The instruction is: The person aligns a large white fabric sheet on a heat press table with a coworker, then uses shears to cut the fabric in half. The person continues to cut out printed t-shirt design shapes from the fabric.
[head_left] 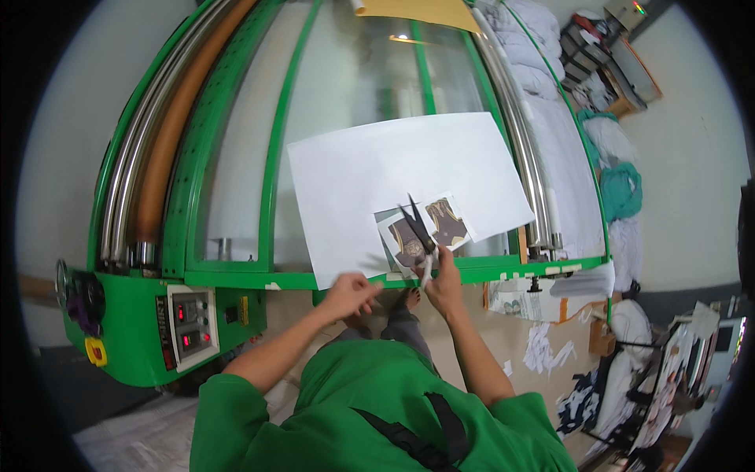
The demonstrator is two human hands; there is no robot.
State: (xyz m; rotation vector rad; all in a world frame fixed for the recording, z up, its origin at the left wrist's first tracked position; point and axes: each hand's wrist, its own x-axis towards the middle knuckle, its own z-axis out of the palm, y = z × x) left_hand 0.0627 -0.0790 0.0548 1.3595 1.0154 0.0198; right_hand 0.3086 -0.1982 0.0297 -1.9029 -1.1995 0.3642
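My right hand (444, 285) grips a pair of scissors (417, 222) by the pale handles. The dark blades point away from me, slightly parted, over two printed paper pieces. One piece (407, 242) is partly under the blades; the other piece (447, 220) lies just right of them. Both carry brown and gold patterned shapes on white. Beneath them spreads a large white sheet (354, 177), with a rectangular gap at its near edge. My left hand (351, 297) hovers by the near green rail, fingers curled together; whether anything is pinched there cannot be made out.
The sheet rests on a green-framed machine (275, 157) with a glossy bed. Metal and brown rollers (163, 149) run along its left, steel rollers (519, 134) along its right. A control panel (194, 326) sits at lower left. White paper scraps (544, 350) lie on the floor.
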